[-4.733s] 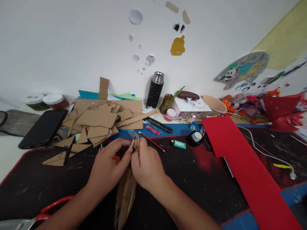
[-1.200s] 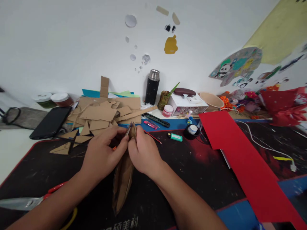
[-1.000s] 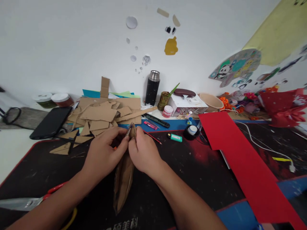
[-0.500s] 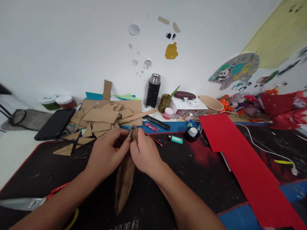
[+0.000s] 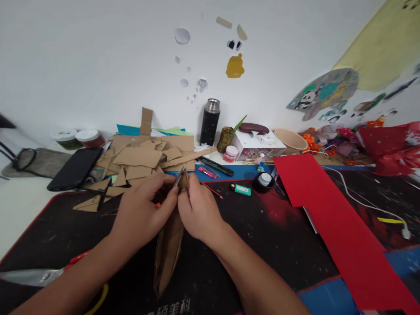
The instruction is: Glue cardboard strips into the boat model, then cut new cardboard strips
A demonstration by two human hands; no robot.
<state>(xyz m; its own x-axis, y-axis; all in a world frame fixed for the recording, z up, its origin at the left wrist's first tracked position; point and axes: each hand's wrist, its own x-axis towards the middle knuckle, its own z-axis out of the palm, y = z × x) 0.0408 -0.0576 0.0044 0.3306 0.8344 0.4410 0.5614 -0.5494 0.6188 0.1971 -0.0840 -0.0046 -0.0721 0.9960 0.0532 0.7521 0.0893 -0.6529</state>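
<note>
A long, narrow folded cardboard piece (image 5: pixel 169 253) hangs between my hands, its open hollow side toward me and its lower end pointing down the mat. My left hand (image 5: pixel 144 208) pinches the upper tip from the left with thumb and fingers. From the right, my right hand (image 5: pixel 200 205) grips the same tip, its fingers closed and thumb pressed on the cardboard. A bit of something orange shows below my left fingers, mostly hidden.
Cardboard scraps (image 5: pixel 138 157) are piled behind my left hand. Scissors (image 5: pixel 42 275) lie under my left forearm. Behind stand a black thermos (image 5: pixel 210 122) and a white box (image 5: pixel 259 144). A green lighter (image 5: pixel 241 189) and red sheets (image 5: pixel 341 227) lie to the right.
The cardboard's lower end has swung slightly left and down. Both hands keep their hold on the tip. The whole view has shifted a little.
</note>
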